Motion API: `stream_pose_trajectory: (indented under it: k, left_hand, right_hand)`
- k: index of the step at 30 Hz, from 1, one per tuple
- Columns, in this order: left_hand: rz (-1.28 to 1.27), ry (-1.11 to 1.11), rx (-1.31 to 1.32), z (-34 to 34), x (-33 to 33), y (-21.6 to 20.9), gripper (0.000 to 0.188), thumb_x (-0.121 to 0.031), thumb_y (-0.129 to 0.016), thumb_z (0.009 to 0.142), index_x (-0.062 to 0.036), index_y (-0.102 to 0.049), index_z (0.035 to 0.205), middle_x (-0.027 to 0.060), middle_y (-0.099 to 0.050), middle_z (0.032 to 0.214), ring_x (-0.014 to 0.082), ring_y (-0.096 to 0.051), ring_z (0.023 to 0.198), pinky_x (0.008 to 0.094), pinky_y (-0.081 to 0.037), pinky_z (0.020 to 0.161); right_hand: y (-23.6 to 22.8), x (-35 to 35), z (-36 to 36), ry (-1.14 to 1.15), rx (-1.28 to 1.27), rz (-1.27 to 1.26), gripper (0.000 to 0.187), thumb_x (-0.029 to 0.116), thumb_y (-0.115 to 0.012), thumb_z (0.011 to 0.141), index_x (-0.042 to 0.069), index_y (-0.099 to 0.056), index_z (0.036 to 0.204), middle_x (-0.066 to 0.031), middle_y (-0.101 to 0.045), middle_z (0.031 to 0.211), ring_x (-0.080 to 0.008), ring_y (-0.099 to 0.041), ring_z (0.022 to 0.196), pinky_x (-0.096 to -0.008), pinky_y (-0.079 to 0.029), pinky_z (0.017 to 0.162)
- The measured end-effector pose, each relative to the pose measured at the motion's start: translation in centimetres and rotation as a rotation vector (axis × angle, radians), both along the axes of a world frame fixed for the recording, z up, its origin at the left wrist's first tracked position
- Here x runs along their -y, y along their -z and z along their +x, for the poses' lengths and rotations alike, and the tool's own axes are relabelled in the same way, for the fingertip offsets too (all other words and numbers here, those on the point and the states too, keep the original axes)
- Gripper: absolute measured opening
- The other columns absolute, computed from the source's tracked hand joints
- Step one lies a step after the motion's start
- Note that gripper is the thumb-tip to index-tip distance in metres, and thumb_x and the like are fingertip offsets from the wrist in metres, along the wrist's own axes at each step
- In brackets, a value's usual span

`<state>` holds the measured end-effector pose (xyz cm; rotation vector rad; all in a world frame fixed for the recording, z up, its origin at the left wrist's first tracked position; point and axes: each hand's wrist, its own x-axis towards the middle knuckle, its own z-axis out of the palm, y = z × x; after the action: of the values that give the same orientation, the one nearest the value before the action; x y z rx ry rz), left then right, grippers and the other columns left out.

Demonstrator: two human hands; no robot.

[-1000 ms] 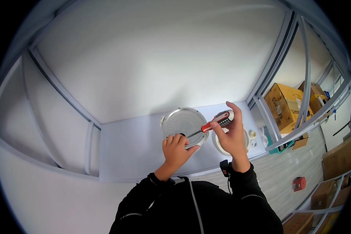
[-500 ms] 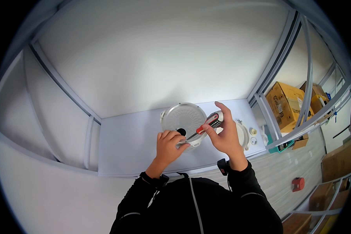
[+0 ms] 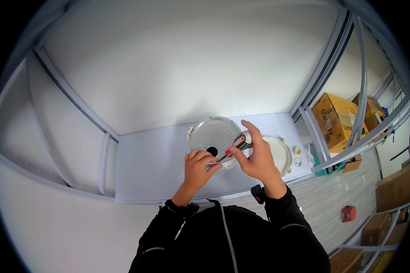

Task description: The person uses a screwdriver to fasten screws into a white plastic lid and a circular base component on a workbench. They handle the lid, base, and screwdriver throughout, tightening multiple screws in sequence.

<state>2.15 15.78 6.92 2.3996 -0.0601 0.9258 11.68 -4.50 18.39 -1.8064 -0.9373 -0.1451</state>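
A screwdriver (image 3: 242,141) with a red, white and black handle is in my right hand (image 3: 261,162), its index finger raised along the handle's end. The shaft slants down left to the near rim of a round white appliance part (image 3: 192,131) with a grey, dimpled metal face (image 3: 217,132). My left hand (image 3: 197,170) is closed at this rim, thumb and fingertips pinched around the screwdriver's tip. Whatever lies between those fingertips is hidden. A dark round spot (image 3: 212,151) shows on the metal face beside the left fingers.
On the white table (image 3: 146,164), a round white cover (image 3: 280,154) lies partly behind my right hand. Two small round pieces (image 3: 297,150) sit further right. Grey frame posts (image 3: 321,143) border the table; beyond them are cardboard boxes (image 3: 337,123), a teal basket (image 3: 330,169) and a red stool (image 3: 349,214).
My right hand and the screwdriver have shifted slightly left, nearer the left fingertips. More of the white cover shows now. The left hand stays at the rim.
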Motion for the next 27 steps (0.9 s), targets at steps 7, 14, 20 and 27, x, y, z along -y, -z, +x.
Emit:
stream_pose_trajectory:
  k: [7,14,20,27]
  left_hand:
    - [-0.030,0.009,-0.001,0.1,-0.1,0.6,0.023,-0.032,-0.094,0.074,-0.0175,-0.081,0.085,-0.0074,-0.072,0.099,0.0191,-0.062,0.104,0.0384,-0.040,0.088]
    - [-0.011,0.004,0.004,0.1,-0.4,1.4,0.022,-0.034,-0.093,0.076,-0.0179,-0.081,0.085,-0.0083,-0.073,0.099,0.0191,-0.061,0.105,0.0386,-0.040,0.089]
    - [-0.011,0.012,0.001,0.1,-0.2,1.1,0.021,-0.033,-0.092,0.077,-0.0179,-0.081,0.086,-0.0093,-0.073,0.101,0.0188,-0.060,0.105,0.0392,-0.040,0.089]
    - [-0.046,0.004,0.013,0.2,-0.4,1.7,0.018,-0.030,-0.092,0.078,-0.0177,-0.081,0.086,-0.0095,-0.073,0.100,0.0191,-0.060,0.105,0.0396,-0.039,0.090]
  right_hand:
    - [-2.2,-0.7,-1.0,-0.085,0.226,-0.084,0.079,0.011,-0.086,0.087,0.003,-0.047,0.155,-0.0195,-0.070,0.124,-0.0372,-0.073,0.106,-0.0406,-0.059,0.089]
    - [-2.4,-1.6,-1.2,-0.214,0.259,0.045,0.083,0.007,-0.086,0.085,0.005,-0.047,0.158,-0.0194,-0.067,0.130,-0.0375,-0.071,0.108,-0.0410,-0.059,0.088]
    - [-1.4,-1.8,-0.1,-0.128,0.319,-0.087,0.085,0.016,-0.093,0.081,0.003,-0.052,0.154,-0.0145,-0.067,0.121,-0.0307,-0.069,0.093,-0.0373,-0.058,0.079]
    - [-2.4,-3.4,-0.8,-0.180,0.398,0.128,0.078,0.018,-0.092,0.083,0.006,-0.057,0.152,-0.0130,-0.066,0.113,-0.0302,-0.069,0.094,-0.0360,-0.057,0.076]
